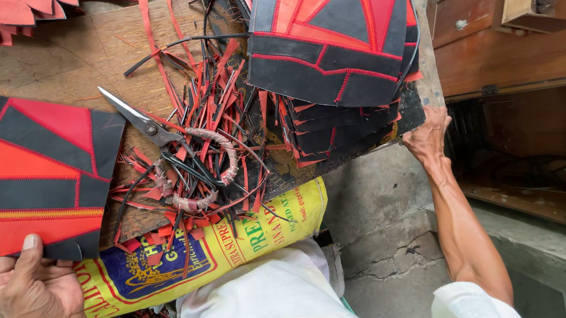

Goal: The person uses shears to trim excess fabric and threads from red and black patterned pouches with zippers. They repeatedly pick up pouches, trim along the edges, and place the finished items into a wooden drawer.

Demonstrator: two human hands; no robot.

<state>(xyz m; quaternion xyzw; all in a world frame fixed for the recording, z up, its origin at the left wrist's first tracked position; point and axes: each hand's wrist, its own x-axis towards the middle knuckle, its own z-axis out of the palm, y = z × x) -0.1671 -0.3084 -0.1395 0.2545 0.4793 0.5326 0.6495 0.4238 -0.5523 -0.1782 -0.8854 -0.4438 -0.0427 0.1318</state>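
A worn wooden board [57, 62] carries scissors [162, 137] amid red and black offcuts [220, 117]. The left hand [30, 296] pinches a red-and-black stitched panel [31, 170] by its near edge, thumb on top. The right hand [427, 135], arm outstretched, curls fingers under a stack of panels [335, 49] overhanging the board's right edge.

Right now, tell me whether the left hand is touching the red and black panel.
Touching. The head view shows the left hand gripping the lower edge of the red and black panel, thumb pressed flat on its face.
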